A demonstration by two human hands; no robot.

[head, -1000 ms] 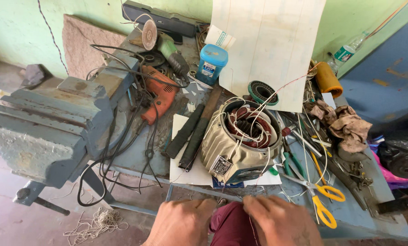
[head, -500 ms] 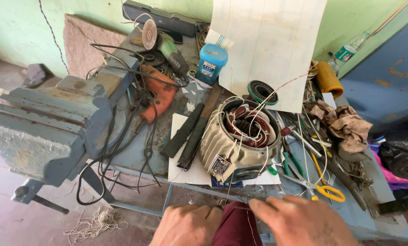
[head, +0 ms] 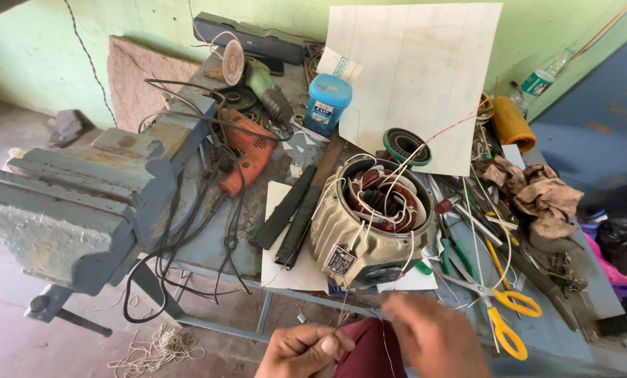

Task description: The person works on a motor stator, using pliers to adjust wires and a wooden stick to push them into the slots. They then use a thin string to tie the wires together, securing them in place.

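A motor stator (head: 369, 220) with copper windings and white threads sits on white paper at the bench's front edge. Thin wire runs from it down to my hands. My left hand (head: 303, 350) is at the bottom centre, thumb and fingers pinched on the thin wire. My right hand (head: 436, 339) is blurred beside it, just below the stator, fingers curled near the same wire. Whether it grips the wire I cannot tell.
A large grey bench vise (head: 82, 203) fills the left. An orange drill (head: 247, 157), angle grinder (head: 257, 77), blue jar (head: 327, 103), two black bars (head: 292, 213), yellow-handled scissors (head: 506, 315), green pliers (head: 453, 255), rags (head: 538, 199) and a big white sheet (head: 418, 77) crowd the bench.
The view has shifted slightly. My right hand has swung to the right and back towards the left hand, and my left hand has closed into a pinch on the wire.
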